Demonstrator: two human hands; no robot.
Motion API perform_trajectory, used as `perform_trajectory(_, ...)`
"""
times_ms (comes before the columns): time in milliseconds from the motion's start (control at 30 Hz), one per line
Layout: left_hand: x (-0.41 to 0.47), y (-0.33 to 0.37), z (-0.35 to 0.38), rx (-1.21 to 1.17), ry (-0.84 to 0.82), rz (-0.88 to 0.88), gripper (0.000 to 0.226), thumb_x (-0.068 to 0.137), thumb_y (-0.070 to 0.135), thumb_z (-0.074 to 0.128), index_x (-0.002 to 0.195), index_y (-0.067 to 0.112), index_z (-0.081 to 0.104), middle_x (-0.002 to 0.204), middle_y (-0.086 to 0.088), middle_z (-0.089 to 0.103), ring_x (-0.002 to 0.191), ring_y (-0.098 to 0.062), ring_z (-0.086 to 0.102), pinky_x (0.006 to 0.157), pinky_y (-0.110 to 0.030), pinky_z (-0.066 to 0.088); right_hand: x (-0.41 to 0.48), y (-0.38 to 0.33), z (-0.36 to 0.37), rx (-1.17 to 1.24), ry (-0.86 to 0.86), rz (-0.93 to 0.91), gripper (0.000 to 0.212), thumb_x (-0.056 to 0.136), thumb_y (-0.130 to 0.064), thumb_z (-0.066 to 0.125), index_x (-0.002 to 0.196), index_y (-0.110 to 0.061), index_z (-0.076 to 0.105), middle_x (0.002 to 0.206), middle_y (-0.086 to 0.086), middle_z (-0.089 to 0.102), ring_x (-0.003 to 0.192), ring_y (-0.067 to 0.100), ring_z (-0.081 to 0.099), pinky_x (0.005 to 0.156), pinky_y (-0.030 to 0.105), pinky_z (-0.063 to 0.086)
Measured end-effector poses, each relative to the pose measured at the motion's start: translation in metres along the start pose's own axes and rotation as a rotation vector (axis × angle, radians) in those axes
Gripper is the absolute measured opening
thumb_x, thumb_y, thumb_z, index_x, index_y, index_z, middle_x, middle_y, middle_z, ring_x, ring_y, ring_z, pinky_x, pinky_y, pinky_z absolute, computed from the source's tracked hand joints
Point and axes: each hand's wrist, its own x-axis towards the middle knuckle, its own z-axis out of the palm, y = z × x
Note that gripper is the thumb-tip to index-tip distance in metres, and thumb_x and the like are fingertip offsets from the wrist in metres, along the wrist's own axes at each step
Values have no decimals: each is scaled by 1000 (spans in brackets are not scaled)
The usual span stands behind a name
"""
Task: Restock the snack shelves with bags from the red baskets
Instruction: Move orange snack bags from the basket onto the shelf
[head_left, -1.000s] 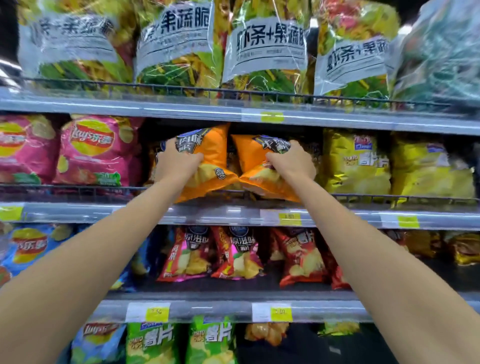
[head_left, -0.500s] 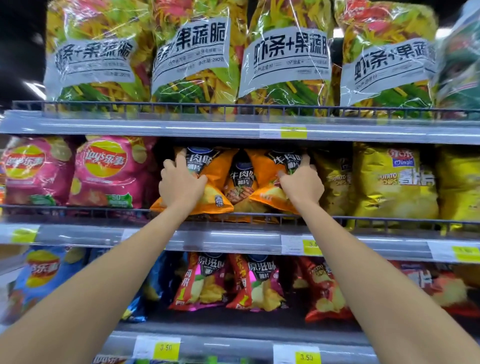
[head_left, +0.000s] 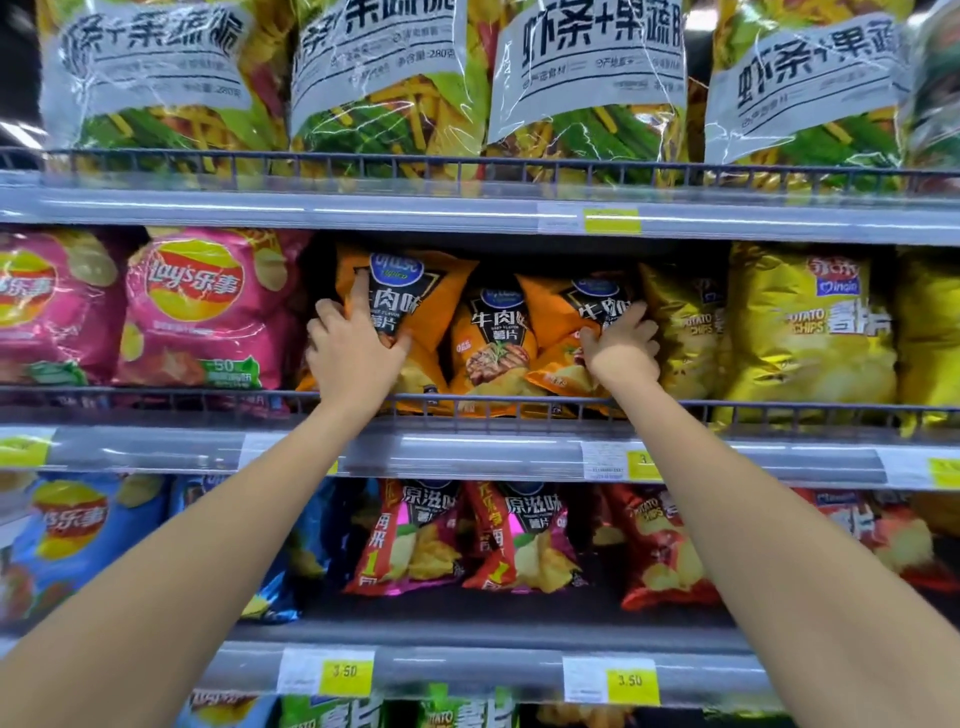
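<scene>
Three orange chip bags stand upright on the middle shelf (head_left: 467, 452) behind its wire rail. My left hand (head_left: 353, 353) rests on the left orange bag (head_left: 415, 296), index finger stretched up its front and thumb on its lower right. My right hand (head_left: 621, 348) presses on the right orange bag (head_left: 561, 312), fingers spread over its front. A third orange bag (head_left: 493, 343) stands between them, untouched. No red basket is in view.
Pink chip bags (head_left: 208, 312) fill the shelf to the left, yellow bags (head_left: 805, 332) to the right. Large clear bags of vegetable crisps (head_left: 587, 78) stand on the top shelf. Red bags (head_left: 509, 535) and blue bags (head_left: 67, 535) sit one shelf below.
Both orange bags have been pushed back from the rail and stood upright on the shelf. My hands have gone from gripping them to resting on their fronts. The view has moved closer.
</scene>
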Motion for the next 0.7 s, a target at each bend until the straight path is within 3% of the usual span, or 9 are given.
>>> perform_trajectory(200,-12,-10,-3,-103,74,-30,77,86,44,60,149,25,22,124,-18,40,111,-38,43,85,-46,42,-8,-1,1,-119,146,14,76,95,-31,55,151,-11,6,148,21,22,132,38,30,99,52,40)
perform_trajectory(433,-11,-11,2,-19,-24,-72,90,83,56,60,152,27,10,134,-19,33,119,-38,37,91,-48,39,-6,-4,4,-92,-162,-51,91,93,-42,56,152,-14,-8,152,17,11,136,37,25,105,48,32)
perform_trajectory(600,-9,-14,-1,35,-89,-71,98,81,65,57,153,27,2,143,-22,28,125,-39,34,95,-49,38,-11,-1,-2,-182,-279,-106,104,88,-54,58,151,-17,-16,158,17,2,141,39,19,110,50,27)
perform_trajectory(700,-13,-15,-6,63,-144,-68,102,80,68,55,153,27,-4,144,-21,26,126,-38,32,95,-49,38,-18,1,-6,-244,-281,-46,105,86,-58,58,151,-24,-17,158,18,4,140,40,24,108,50,31)
